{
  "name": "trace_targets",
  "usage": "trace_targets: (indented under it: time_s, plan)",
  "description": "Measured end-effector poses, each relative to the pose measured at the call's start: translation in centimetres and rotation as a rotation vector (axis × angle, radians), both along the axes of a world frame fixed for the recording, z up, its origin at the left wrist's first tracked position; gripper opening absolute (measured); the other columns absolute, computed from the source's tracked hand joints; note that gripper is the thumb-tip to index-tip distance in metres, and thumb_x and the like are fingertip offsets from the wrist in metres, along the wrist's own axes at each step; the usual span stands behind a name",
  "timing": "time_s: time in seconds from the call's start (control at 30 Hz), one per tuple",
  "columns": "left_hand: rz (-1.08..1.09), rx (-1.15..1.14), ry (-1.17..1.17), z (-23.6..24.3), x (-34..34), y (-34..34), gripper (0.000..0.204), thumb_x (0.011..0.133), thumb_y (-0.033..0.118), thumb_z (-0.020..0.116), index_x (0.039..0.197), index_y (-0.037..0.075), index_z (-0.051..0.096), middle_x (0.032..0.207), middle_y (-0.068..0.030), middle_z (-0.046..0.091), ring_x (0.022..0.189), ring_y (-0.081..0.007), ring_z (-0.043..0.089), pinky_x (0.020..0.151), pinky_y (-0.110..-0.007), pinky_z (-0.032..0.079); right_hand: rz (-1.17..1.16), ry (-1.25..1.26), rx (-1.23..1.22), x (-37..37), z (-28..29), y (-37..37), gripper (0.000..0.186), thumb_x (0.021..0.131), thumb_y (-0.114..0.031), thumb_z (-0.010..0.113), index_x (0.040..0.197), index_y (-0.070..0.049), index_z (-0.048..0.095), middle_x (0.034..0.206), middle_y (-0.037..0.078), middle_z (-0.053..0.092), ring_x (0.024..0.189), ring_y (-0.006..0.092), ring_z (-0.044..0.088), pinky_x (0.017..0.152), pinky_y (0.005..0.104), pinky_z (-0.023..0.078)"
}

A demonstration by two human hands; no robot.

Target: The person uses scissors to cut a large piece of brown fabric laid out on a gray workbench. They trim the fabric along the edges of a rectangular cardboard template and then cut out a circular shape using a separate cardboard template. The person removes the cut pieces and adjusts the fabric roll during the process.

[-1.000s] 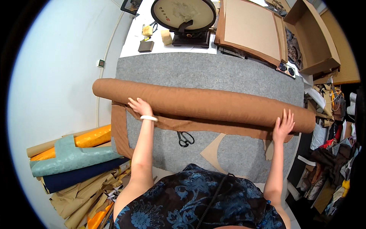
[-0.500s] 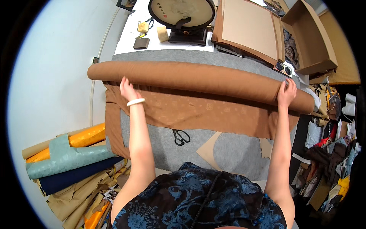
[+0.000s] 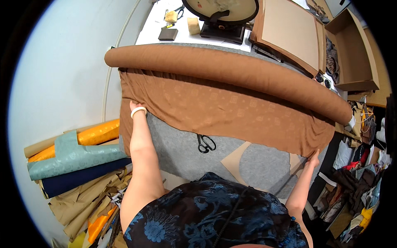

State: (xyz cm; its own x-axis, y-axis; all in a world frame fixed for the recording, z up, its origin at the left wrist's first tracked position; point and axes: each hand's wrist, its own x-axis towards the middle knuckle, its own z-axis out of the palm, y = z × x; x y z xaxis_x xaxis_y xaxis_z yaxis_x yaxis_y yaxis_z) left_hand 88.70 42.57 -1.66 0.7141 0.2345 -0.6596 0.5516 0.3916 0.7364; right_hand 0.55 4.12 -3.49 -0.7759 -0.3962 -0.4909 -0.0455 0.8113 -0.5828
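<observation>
A long roll of brown fabric (image 3: 227,70) lies across the grey-covered table, with a patterned loose length of the brown cloth (image 3: 231,109) spread from it toward me. My left hand (image 3: 137,106), a white bangle at its wrist, is closed on this cloth near its left side, where folds gather. Down at the near right corner my right hand (image 3: 314,158) pinches the cloth's edge, and the fabric puckers there. Some fingertips of both hands are hidden by cloth. Black-handled scissors (image 3: 205,143) lie just under the near edge, their blades covered.
Tan paper pieces (image 3: 235,161) lie on the grey table cover (image 3: 186,153). Behind the roll stand a round framed disc (image 3: 225,8), a dark block (image 3: 168,34) and a cardboard box (image 3: 355,53). Fabric rolls (image 3: 82,155) lean at left; scraps (image 3: 351,186) are heaped at right.
Both hands have left the roll and come nearer to me, taking hold of the loose cloth. The roll sits farther away, and more cloth shows in front of it.
</observation>
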Motion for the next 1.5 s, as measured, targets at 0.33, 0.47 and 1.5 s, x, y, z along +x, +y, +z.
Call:
trace_targets:
  time_s: [0.33,0.47,1.5]
  plan:
    - [0.100,0.015,-0.209,4.1,1.7,4.5,0.035,0.099,0.022,0.044,0.116,-0.005,0.058,0.111,-0.0188,0.064,0.094,-0.0298,0.064,0.082,-0.038,0.055,0.325,0.297,-0.182,4.3,0.5,-3.2,0.047,0.090,-0.022,0.065,0.126,0.005,0.053,0.124,0.013,0.061,0.105,0.0247,0.060,0.090,0.0364,0.050]
    - [0.029,0.593,-0.199,6.2,0.8,5.8,0.024,0.096,0.011,0.044,0.104,-0.004,0.062,0.091,-0.0148,0.064,0.060,-0.0198,0.056,0.057,-0.029,0.052,0.246,0.194,-0.287,3.5,2.0,-0.6,0.040,0.091,-0.025,0.063,0.116,0.005,0.058,0.115,0.014,0.064,0.099,0.0254,0.062,0.085,0.0374,0.050]
    - [-0.520,0.896,0.060,2.2,-0.1,1.4,0.088,0.082,0.064,0.058,0.134,-0.006,0.048,0.130,-0.0214,0.056,0.116,-0.0355,0.055,0.100,-0.041,0.043,-0.301,-0.313,-0.647,6.1,4.1,-0.9,0.035,0.095,-0.023,0.061,0.118,0.003,0.058,0.114,0.012,0.065,0.100,0.0231,0.062,0.083,0.0395,0.052]
